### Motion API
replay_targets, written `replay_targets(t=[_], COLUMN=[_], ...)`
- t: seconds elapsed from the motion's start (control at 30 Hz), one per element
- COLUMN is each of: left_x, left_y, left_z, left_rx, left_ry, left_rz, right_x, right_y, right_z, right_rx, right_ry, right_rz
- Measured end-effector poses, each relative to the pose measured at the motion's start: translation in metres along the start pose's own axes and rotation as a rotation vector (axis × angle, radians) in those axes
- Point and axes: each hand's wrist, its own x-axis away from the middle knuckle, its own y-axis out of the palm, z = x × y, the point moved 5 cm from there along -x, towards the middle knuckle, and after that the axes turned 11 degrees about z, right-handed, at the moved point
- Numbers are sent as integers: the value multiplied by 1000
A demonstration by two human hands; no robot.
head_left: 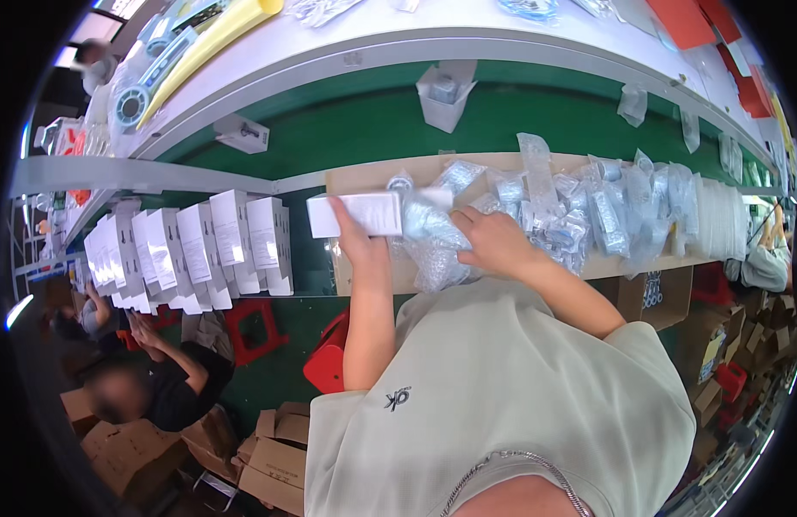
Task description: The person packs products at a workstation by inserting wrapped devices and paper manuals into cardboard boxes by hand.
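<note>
A white carton (377, 213) lies sideways in my left hand (359, 239), whose fingers wrap its near side and end. At the carton's right end, a clear bubble-wrapped pack (435, 239) is pressed close; whether part of it sits inside is blurred. My right hand (498, 241) grips that pack from the right, thumb and fingers bent round it. Beneath both hands is a brown cardboard sheet (341, 269). Several more bubble-wrapped packs (607, 215) lie crowded on the sheet to the right of my right hand.
Upright white cartons (230, 233) stand in a row at the left. An open white box (448, 96) with something inside stands on the green surface (347, 108) beyond. Flat translucent sheets (720, 220) are stacked at the right. A white shelf (416, 47) crosses above. Another person (170, 379) sits lower left.
</note>
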Motion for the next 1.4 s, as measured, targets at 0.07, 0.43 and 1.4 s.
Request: replay_targets(t=[0.07,0.43,1.4], left_x=[12,28,41], left_y=[-9,-61,0], left_z=[-18,-14,-62], left_rx=[-114,25,-64], left_ry=[-107,-410,62], left_rz=[-63,-34,-144], right_x=[-4,65,-34], right_y=[-8,41,5], right_z=[-3,129,-1], right_rx=[-58,-484,-1195], right_ry=[-234,266,19], right_rz=[211,763,174])
